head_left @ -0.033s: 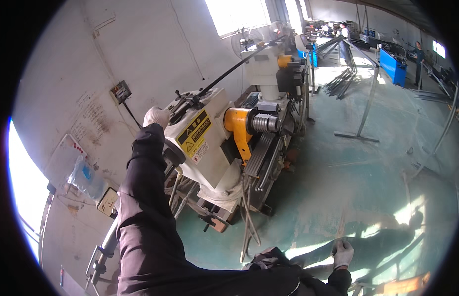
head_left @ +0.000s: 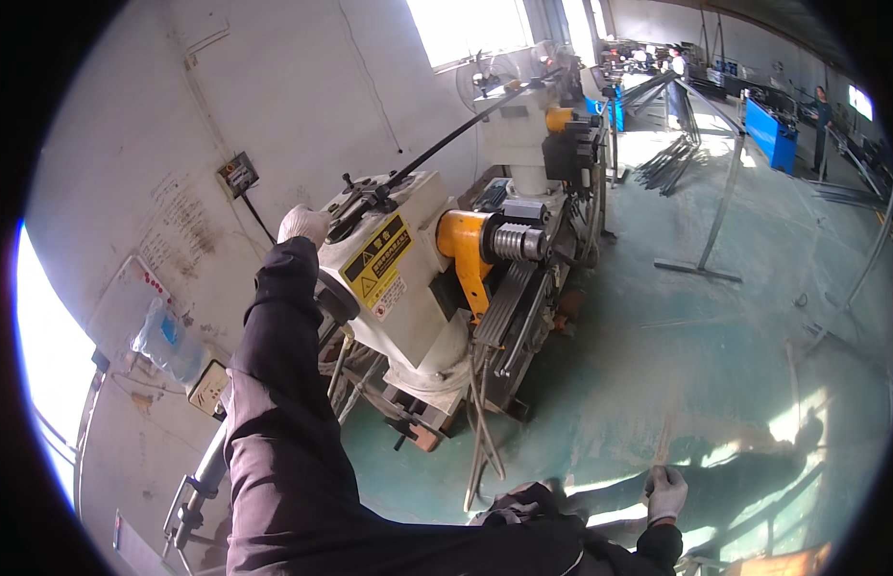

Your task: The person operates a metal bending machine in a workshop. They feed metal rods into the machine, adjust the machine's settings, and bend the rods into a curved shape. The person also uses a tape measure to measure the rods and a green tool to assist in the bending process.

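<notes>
My left hand (head_left: pixel 302 226), in a white glove on a dark sleeve, reaches up to the rear left top edge of a cream pipe-bending machine (head_left: pixel 408 317). It lies beside a black lever block (head_left: pixel 368 197), from which a long black rod (head_left: pixel 456 134) runs up to the right. Whether its fingers grip anything is hidden. The machine has a yellow warning label (head_left: pixel 374 261), an orange arm (head_left: pixel 463 252) and a grooved steel roller (head_left: pixel 517 242). My right hand (head_left: pixel 665 494), also gloved, is low near the floor, fingers curled on the end of a thin pale rod (head_left: pixel 667 437).
A white wall (head_left: pixel 178 125) with a switch box (head_left: pixel 237 175) and a socket (head_left: pixel 208 387) stands to the left. A steel T-stand (head_left: pixel 711 230) is on the green floor, with blue machines (head_left: pixel 773 134) and tube bundles (head_left: pixel 667 158) behind. People stand far back.
</notes>
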Tool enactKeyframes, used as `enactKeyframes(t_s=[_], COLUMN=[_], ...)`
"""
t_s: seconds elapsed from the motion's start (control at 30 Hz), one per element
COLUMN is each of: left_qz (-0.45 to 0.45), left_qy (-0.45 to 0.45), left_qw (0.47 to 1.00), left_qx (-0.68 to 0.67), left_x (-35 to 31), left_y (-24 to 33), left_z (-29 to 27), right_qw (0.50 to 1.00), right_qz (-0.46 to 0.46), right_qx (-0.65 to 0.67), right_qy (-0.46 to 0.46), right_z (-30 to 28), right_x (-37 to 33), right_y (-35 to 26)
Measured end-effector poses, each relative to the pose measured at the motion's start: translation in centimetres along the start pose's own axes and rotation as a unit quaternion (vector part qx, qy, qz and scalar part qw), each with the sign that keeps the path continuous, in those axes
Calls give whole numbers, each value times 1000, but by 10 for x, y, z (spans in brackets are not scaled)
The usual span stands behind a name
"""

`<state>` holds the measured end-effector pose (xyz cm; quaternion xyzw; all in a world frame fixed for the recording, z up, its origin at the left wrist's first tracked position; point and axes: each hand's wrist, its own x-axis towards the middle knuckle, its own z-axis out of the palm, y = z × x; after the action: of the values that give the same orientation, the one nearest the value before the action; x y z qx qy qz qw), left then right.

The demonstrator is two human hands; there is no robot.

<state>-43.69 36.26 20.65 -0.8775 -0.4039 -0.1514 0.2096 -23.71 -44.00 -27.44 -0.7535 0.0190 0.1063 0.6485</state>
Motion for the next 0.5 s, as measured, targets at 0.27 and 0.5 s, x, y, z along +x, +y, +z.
enactKeyframes(t_s=[0.27, 0.5], left_qz=[-67, -69], left_qy=[-120, -194], left_qw=[990, 977], left_qx=[24, 48], left_x=[49, 74], left_y=[30, 28], left_z=[30, 41], right_qw=[989, 982], right_qz=[44, 13], right_qx=[-81, -85], right_qy=[-113, -170], right_z=[83, 156], right_x=[133, 256], right_y=[-28, -89])
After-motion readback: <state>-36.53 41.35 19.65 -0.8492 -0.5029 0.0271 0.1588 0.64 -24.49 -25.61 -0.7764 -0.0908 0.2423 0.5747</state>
